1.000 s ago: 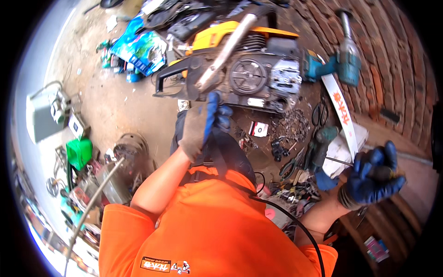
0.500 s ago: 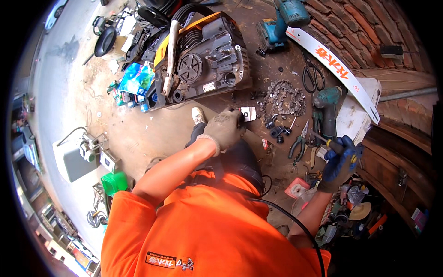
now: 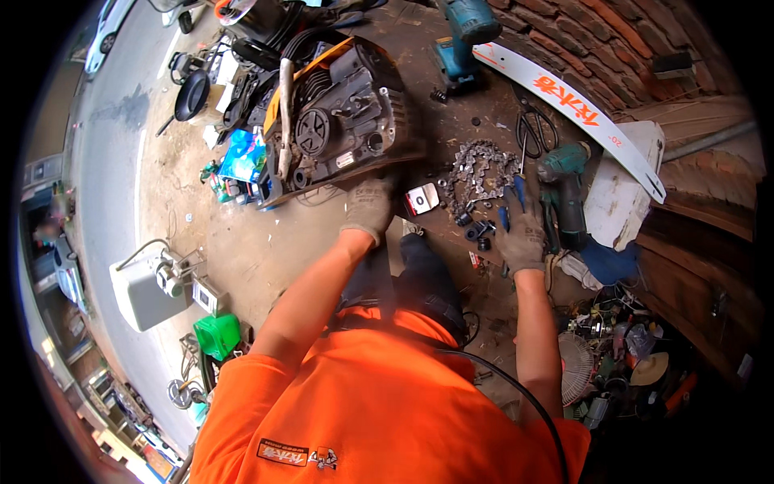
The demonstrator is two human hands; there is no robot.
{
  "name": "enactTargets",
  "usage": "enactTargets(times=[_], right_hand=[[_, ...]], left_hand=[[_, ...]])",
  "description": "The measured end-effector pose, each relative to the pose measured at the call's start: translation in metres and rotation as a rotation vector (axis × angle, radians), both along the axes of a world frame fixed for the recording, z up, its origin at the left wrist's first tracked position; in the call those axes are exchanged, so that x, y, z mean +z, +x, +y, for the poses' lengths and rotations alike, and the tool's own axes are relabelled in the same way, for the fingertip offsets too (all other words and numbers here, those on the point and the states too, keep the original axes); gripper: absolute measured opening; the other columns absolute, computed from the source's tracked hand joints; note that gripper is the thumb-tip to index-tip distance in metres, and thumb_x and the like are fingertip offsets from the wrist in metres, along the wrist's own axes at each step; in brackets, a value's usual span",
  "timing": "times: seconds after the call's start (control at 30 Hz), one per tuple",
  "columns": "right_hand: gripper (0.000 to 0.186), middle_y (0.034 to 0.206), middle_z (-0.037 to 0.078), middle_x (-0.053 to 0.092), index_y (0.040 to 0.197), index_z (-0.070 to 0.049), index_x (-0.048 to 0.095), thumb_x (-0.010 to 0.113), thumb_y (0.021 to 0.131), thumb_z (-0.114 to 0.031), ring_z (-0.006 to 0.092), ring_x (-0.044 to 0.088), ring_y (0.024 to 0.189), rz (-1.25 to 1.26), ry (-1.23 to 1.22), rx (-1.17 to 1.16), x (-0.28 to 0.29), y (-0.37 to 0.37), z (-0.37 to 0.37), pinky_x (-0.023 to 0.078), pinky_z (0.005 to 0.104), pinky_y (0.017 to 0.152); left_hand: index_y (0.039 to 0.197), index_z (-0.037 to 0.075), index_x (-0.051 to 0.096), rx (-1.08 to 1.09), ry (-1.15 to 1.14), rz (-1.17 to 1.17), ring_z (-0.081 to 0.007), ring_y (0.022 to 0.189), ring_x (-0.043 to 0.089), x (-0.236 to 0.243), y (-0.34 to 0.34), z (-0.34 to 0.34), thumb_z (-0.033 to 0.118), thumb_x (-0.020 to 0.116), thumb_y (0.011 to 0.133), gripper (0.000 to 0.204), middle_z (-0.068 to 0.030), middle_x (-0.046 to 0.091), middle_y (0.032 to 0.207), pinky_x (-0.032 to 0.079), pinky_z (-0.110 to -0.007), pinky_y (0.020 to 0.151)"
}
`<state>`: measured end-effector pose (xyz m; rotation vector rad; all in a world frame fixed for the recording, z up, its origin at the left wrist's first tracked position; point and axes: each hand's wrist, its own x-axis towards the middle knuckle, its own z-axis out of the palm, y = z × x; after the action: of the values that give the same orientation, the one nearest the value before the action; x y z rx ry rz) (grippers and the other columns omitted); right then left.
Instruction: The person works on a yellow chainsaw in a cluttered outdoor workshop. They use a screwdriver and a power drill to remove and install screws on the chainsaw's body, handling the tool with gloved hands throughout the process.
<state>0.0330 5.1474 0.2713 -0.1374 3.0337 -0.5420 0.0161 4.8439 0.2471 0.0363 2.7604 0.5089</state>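
Observation:
A dirty chainsaw body with a yellow strip lies ahead of me. My left hand, in a grey-brown glove, is at its near edge. The left fingers are blurred and hidden in shadow there. My right hand is gloved too, with its fingers stretched out and apart over the hand tools. A thin screwdriver shaft sticks out beyond those fingertips; its handle is hard to make out. Between my hands are a small white-and-red box, a heaped saw chain and several small black parts.
Right of the chain lie black scissors and a green cordless drill. Farther back are a white guide bar and a teal power tool. A blue packet is left of the saw body; clutter fills the lower right.
My right hand has moved left and away from me, from the right edge onto the tools, its fingers now outstretched. My left hand has shifted left from the small box to the saw body.

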Motion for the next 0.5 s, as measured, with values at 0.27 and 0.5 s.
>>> enactTargets(times=[0.27, 0.5], right_hand=[[0.081, 0.130, 0.024, 0.061, 0.151, -0.018, 0.039, 0.072, 0.079, -0.034, 0.0443, 0.057, 0.120, -0.157, 0.152, -0.563, 0.040, -0.058, 0.059, 0.044, 0.0492, 0.104], [0.088, 0.128, 0.023, 0.064, 0.155, -0.023, 0.031, 0.068, 0.075, -0.024, 0.0418, 0.061, 0.118, -0.284, 0.003, -0.568, 0.035, -0.074, 0.059, 0.046, 0.0457, 0.101]], left_hand=[[0.114, 0.008, 0.062, -0.201, -0.178, 0.089, -0.0344, 0.087, 0.069, -0.025, 0.004, -0.007, 0.015, 0.046, 0.093, 0.027, -0.0198, 0.068, 0.098, 0.055, -0.049, 0.072], [0.122, 0.010, 0.060, -0.030, 0.289, 0.217, -0.0389, 0.089, 0.066, 0.056, 0.041, -0.033, 0.012, 0.061, 0.088, 0.034, -0.0196, 0.062, 0.103, 0.054, -0.048, 0.076]])
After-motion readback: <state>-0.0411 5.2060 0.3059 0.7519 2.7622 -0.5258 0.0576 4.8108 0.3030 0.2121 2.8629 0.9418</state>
